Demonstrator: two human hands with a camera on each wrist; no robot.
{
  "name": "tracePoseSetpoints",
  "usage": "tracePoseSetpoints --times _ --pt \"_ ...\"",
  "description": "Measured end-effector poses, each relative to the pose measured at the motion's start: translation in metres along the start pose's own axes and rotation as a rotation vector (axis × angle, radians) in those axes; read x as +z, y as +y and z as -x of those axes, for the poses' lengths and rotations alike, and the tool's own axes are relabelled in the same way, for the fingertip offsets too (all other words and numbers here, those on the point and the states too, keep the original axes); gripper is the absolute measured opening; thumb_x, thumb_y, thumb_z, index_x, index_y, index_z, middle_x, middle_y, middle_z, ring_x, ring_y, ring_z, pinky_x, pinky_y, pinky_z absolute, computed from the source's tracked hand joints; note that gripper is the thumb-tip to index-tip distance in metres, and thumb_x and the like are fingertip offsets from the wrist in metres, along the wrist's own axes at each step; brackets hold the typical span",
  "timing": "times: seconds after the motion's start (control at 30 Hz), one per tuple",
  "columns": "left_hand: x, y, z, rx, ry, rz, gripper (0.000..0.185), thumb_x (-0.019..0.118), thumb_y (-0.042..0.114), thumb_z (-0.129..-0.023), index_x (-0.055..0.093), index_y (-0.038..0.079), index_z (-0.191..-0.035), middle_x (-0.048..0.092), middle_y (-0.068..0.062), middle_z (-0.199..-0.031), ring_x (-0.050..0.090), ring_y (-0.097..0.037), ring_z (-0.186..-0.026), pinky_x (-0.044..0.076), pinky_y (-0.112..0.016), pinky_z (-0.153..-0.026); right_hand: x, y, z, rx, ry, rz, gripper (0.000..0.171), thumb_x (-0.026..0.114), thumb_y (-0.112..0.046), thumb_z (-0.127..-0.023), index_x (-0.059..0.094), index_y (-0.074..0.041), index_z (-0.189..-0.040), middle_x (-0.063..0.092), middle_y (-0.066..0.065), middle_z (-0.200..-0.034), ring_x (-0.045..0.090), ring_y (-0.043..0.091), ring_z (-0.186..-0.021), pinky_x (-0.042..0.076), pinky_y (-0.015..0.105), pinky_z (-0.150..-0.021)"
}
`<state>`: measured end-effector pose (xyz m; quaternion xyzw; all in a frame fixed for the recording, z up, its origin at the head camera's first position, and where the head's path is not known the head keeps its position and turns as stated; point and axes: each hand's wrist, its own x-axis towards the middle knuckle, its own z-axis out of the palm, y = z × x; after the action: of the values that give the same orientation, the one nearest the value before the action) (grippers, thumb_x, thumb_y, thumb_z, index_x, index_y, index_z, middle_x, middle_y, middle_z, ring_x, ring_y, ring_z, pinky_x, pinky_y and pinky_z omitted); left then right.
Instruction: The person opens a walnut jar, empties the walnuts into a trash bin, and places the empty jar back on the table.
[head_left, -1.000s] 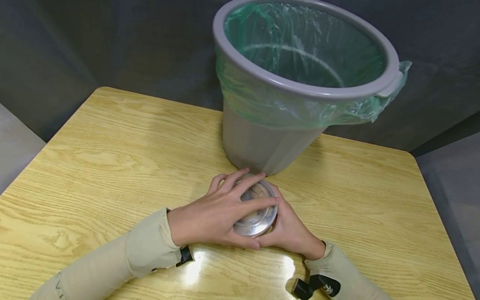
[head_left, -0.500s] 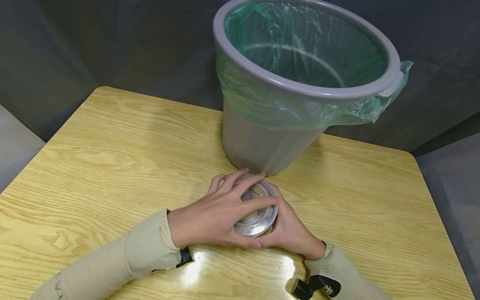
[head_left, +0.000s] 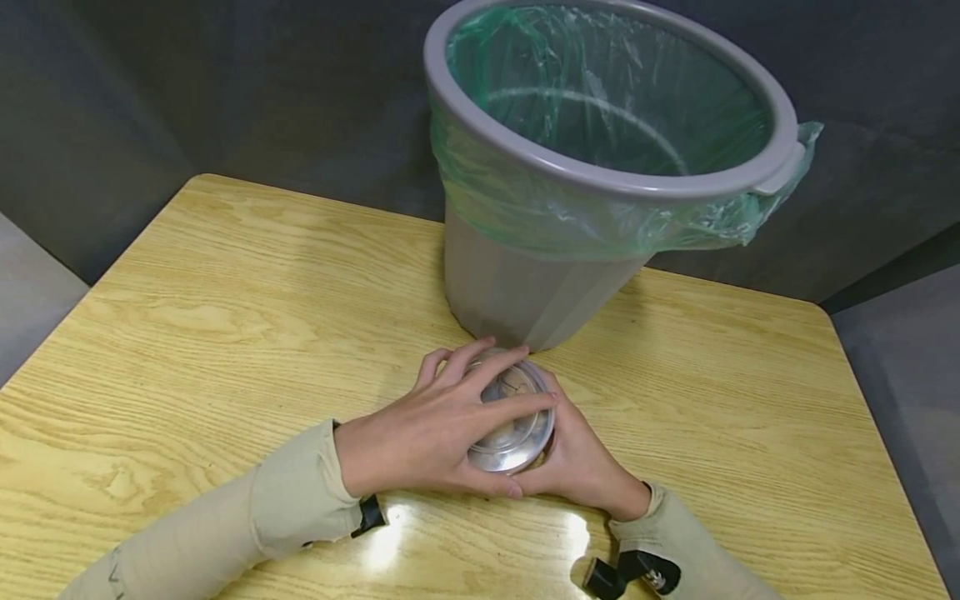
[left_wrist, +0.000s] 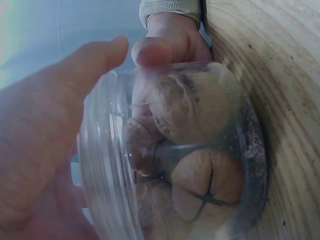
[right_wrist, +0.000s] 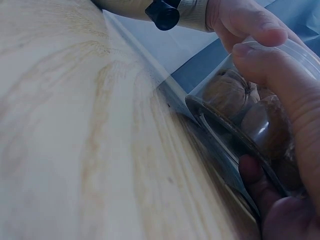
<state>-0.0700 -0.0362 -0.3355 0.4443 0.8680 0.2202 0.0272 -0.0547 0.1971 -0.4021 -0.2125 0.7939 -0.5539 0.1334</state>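
A clear jar (left_wrist: 117,165) with several walnuts (left_wrist: 207,182) inside is between my two hands, its base close over the wooden table. Its round, shiny silver lid (head_left: 506,458) faces up in the head view. My left hand (head_left: 435,437) grips this lid from above, fingers spread across it and thumb at the near rim. My right hand (head_left: 581,454) holds the jar's side lower down, and a finger shows near the base in the right wrist view. The two thumbs meet at the near side. Most of the jar's body is hidden under the lid and hands in the head view.
Just beyond the jar stands a tall grey bin (head_left: 600,179), lined with a green plastic bag (head_left: 540,221) folded over its rim. The wooden table (head_left: 247,275) ends at dark cloth at the back. Wrist cameras (head_left: 606,579) hang below the cuffs.
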Motion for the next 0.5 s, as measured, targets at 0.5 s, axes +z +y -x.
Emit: tracePoseSetpoints --times 0.5 --pt "-0.0004 0.0013 0.0004 -0.022 -0.012 0.015 0.08 0.072 0.068 -0.085 0.042 0.044 -0.156 0.027 -0.006 -0.17 0.025 -0.041 -0.155 0.034 -0.062 -0.111 -0.0011 0.0016 0.0 -0.008 0.005 0.028 0.13 0.099 -0.018 -0.066 0.015 -0.032 -0.164 0.03 0.008 -0.168 0.045 0.037 -0.146 0.044 0.023 -0.113"
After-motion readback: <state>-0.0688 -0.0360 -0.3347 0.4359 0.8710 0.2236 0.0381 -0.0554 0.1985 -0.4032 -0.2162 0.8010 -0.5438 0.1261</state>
